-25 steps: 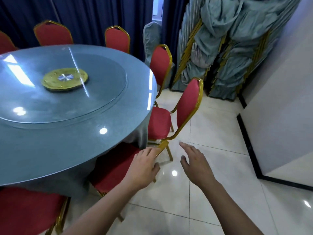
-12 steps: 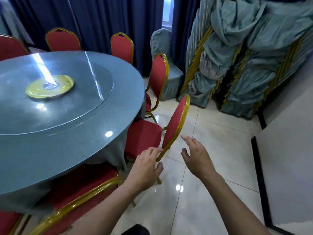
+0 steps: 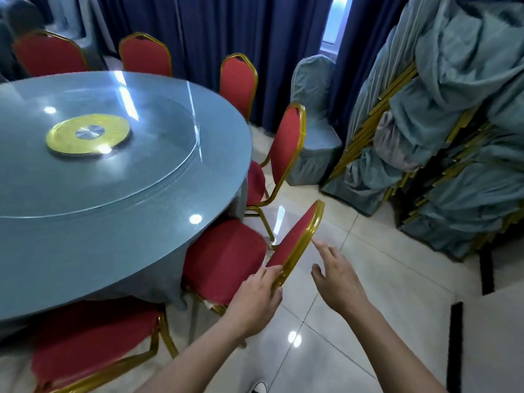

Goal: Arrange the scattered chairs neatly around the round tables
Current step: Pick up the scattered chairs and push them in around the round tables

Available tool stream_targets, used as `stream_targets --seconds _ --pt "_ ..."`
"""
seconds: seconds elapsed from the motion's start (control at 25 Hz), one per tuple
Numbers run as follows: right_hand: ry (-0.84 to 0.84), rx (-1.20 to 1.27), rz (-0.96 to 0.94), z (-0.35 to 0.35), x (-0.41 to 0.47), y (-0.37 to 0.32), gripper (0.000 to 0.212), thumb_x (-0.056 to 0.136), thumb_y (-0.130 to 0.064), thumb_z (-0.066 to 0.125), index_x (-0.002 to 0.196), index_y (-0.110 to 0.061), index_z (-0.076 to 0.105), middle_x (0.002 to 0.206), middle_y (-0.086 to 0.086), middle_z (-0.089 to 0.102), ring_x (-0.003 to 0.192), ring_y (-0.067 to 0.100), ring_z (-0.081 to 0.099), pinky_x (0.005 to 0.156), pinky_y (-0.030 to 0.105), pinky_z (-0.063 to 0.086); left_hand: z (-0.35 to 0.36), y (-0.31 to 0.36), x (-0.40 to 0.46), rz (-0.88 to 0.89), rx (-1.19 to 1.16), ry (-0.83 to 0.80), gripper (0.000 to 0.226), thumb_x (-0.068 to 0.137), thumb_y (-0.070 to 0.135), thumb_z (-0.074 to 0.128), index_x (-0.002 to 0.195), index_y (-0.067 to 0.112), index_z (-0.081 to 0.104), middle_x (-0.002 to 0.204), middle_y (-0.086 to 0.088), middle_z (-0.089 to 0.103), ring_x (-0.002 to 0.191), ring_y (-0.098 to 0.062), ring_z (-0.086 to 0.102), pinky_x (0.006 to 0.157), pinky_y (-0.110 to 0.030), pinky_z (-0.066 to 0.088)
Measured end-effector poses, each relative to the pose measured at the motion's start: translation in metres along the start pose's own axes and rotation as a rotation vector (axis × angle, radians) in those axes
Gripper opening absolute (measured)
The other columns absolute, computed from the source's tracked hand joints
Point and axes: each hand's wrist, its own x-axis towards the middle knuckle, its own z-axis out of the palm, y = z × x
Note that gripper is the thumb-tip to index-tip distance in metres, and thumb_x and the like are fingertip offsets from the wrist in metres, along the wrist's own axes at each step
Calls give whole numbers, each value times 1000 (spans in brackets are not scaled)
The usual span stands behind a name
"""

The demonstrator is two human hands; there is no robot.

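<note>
A red chair with a gold frame [image 3: 226, 256] stands at the round table [image 3: 119, 231], its seat partly under the blue cloth. My left hand [image 3: 255, 296] grips the near edge of its backrest [image 3: 297, 239], fingers on the red front and thumb behind the gold rim. My right hand [image 3: 337, 282] hovers open just right of the backrest, its index finger stretched close to the rim. More red chairs ring the table: one to the right [image 3: 286, 143], one behind it [image 3: 238, 78], two at the far side [image 3: 144, 52], and one at the near left [image 3: 93, 336].
A glass turntable with a gold disc [image 3: 88, 134] lies on the table. A chair in a blue cover [image 3: 314, 114] and tall stacks of covered chairs [image 3: 442, 123] stand at the right by dark curtains [image 3: 226, 29]. White tiled floor [image 3: 368, 265] lies around my hands.
The view has swung left and closer to the chair, which now sits nearer the table. My left hand has stayed on the backrest edge and my right hand has stayed open beside it.
</note>
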Motion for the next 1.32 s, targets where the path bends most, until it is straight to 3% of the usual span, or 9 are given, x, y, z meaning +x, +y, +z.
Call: stream_targets --seconds 0.16,0.28,0.4,0.56,0.76,0.92,1.0,1.12,1.32 --pt "-106 -47 1 -3 71 38 64 103 -47 41 154 -48 1 164 -5 23 147 21 30 116 44 33 26 19 66 -137 -63 -109 60 106 50 28 160 32 7 160 4 28 142 -20 35 118 -41 33" --pt "-234 -98 -91 5 106 58 61 102 -62 21 153 -51 -11 168 -7 4 155 17 3 123 47 11 49 26 88 -260 -98 -124 61 104 56 18 159 37 -1 161 0 27 144 -23 34 119 -43 30" --pt "-320 -72 -199 17 143 81 58 101 -66 9 150 -52 -17 167 -12 -9 147 5 -20 122 41 -10 69 30 113 -395 -129 -13 56 103 57 15 157 44 4 156 -1 37 140 -22 40 116 -42 33" --pt "-346 17 -288 24 173 106 58 96 -74 2 145 -59 -25 156 -24 -28 143 -2 -29 118 33 -17 83 48 136 -533 -130 139 59 95 66 5 152 54 16 139 6 51 127 -17 51 106 -39 40" --pt "-410 79 -406 16 234 127 64 98 -70 6 154 -48 -16 163 -14 -25 148 4 -27 122 35 -11 86 74 184 -644 -162 212 51 102 59 14 147 47 32 127 6 54 120 -19 53 106 -42 39" --pt "-475 92 -530 9 259 142 67 94 -75 3 154 -50 -14 163 -17 -19 150 5 -20 124 37 -5 89 81 211 -755 -128 249 35 106 49 23 123 36 51 113 6 59 112 -16 55 102 -41 41" --pt "-451 104 -602 3 277 152 62 98 -68 10 156 -50 3 165 -18 9 151 5 6 125 39 11 84 89 233 -734 -107 272 37 104 53 21 112 38 53 105 10 60 104 -11 56 97 -40 43" --pt "-352 122 -684 -6 339 164 51 102 -48 31 152 -42 29 138 -16 53 127 3 42 113 28 31 70 101 293 -643 -90 249 41 101 61 20 114 41 53 106 17 60 102 -4 56 93 -37 46" --pt "-277 77 -626 -19 481 176 53 101 -36 45 152 -36 32 138 -9 54 125 11 47 107 32 38 43 99 424 -523 -86 325 35 105 50 31 130 36 50 124 13 58 114 -8 55 97 -29 43"
